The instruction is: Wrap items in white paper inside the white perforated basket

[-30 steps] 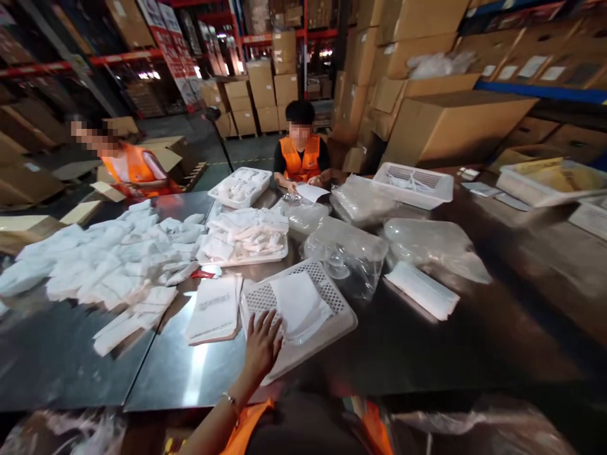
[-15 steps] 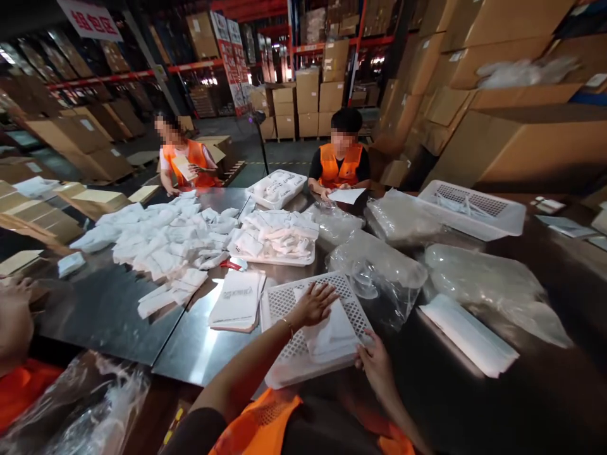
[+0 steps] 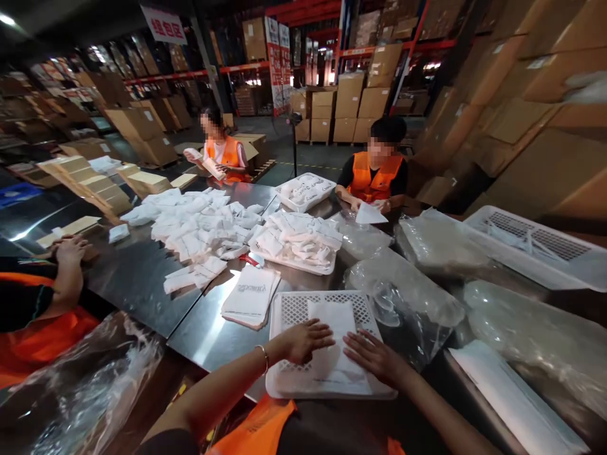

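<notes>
Paper (image 3: 332, 370), white and flat, lay on the lattice of a white plastic tray (image 3: 290, 311), directly below the person's two hands. The left hand (image 3: 308, 341), palm down with its fingers stretched out, rested over the paper's left side and gripped nothing; a bracelet (image 3: 264, 359) circled the wrist behind it. The right hand (image 3: 374, 357), also loose and unclenched, lay with straight fingers at the paper's right edge, a narrow gap between it and the left. Beyond the left hand and to its left sat a stack of printed white pouches (image 3: 249, 294); farther off past that hand stood a basket heaped with white packets (image 3: 298, 237), and a bigger white pile (image 3: 203, 224) spread well to its left. Ahead of the right hand were clear plastic bags (image 3: 410, 294); off to its right lay a flat white bundle (image 3: 516, 395). Well beyond both hands, a co-worker (image 3: 377, 174) in an orange vest held a white sheet (image 3: 371, 213).
</notes>
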The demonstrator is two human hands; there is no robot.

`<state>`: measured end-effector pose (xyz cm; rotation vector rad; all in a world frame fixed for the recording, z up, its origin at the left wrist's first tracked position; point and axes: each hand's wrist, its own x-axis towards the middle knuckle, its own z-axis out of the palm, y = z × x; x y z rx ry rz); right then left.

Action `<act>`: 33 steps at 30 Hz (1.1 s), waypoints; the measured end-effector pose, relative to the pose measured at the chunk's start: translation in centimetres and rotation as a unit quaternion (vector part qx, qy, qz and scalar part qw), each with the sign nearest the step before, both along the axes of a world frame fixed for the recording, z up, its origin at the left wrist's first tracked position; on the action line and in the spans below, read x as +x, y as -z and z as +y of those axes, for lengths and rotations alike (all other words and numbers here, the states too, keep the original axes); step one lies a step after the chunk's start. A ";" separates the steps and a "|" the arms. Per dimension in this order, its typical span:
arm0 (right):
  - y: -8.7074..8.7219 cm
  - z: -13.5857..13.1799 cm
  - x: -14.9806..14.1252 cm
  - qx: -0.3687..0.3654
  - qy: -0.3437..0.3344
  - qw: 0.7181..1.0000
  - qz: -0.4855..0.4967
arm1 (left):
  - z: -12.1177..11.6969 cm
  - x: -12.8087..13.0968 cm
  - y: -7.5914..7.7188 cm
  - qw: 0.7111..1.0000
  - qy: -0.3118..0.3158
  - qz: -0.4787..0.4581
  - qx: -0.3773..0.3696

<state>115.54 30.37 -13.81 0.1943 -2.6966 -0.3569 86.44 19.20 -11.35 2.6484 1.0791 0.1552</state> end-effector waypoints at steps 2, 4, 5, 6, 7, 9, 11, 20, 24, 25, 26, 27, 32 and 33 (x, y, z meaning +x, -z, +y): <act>-0.8 0.4 -1.6 0.001 -0.081 0.997 -0.002 | -0.7 -0.5 0.3 0.998 0.028 0.027 0.044; -0.9 0.4 -2.2 -0.015 -0.107 0.994 -0.003 | -1.2 -0.4 1.1 0.992 0.032 0.047 0.111; -0.7 0.4 -2.1 -0.024 -0.109 0.994 -0.009 | -1.4 -0.1 1.7 0.988 0.024 0.051 0.144; -0.4 0.4 -1.9 -0.037 -0.109 0.993 -0.017 | -1.6 0.2 2.3 0.984 0.010 0.050 0.171; -0.1 0.4 -1.6 -0.058 -0.110 0.992 -0.029 | -1.7 0.6 2.9 0.981 -0.005 0.044 0.190; 0.8 0.5 -0.9 -0.125 -0.117 0.984 -0.056 | -2.0 1.3 4.1 0.980 -0.035 0.021 0.196; 1.7 0.5 -0.2 -0.231 -0.103 0.965 -0.074 | -2.4 1.7 4.9 0.986 -0.054 -0.029 0.157; 2.2 -1.1 -0.1 -0.661 0.272 0.694 0.087 | -3.8 4.0 4.4 0.772 -0.432 -0.444 -0.139; 1.3 -1.7 -1.9 -0.620 0.355 0.680 0.162 | -2.6 5.8 4.3 0.707 -0.526 -0.460 -0.108; 1.1 -1.8 -2.4 -0.603 0.375 0.683 0.173 | -2.3 6.2 4.3 0.702 -0.541 -0.454 -0.091; 1.0 -1.8 -2.7 -0.587 0.393 0.684 0.181 | -2.1 6.6 4.3 0.698 -0.553 -0.449 -0.076; 0.9 -1.8 -3.0 -0.573 0.409 0.684 0.189 | -1.8 6.9 4.3 0.692 -0.564 -0.446 -0.063; 1.0 -1.9 -3.7 -0.546 0.439 0.683 0.207 | -1.6 7.8 4.5 0.643 -0.609 -0.463 -0.041; 1.1 -2.0 -3.8 -0.542 0.441 0.685 0.206 | -1.6 7.8 4.6 0.639 -0.616 -0.460 -0.039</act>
